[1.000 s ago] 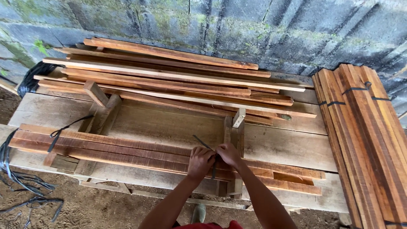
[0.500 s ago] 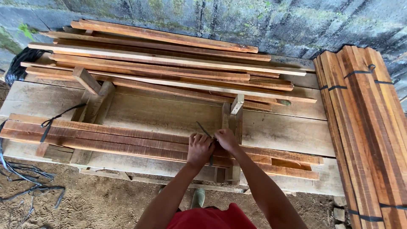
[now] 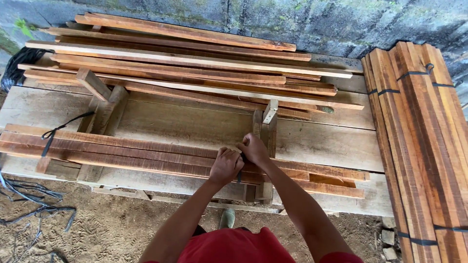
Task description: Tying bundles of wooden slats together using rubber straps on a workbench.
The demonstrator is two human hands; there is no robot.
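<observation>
A bundle of long reddish wooden slats (image 3: 131,153) lies across two wooden cradle stands on a plank table (image 3: 321,146). A black strap (image 3: 48,136) is tied round the bundle's left end. My left hand (image 3: 225,166) and my right hand (image 3: 252,148) are side by side on top of the bundle near its right part. Both are closed on a second black strap (image 3: 239,175) that wraps the slats there; only a short piece shows below my fingers.
A loose pile of slats (image 3: 185,73) lies at the back of the table against a block wall. A strapped bundle of slats (image 3: 419,146) leans at the right. Loose black straps (image 3: 34,204) lie on the dirt floor at left. A boot toe (image 3: 226,218) shows below the table.
The free strap end that stuck up between my hands is no longer visible. My hands have closed tighter together on the bundle. The view has shifted slightly.
</observation>
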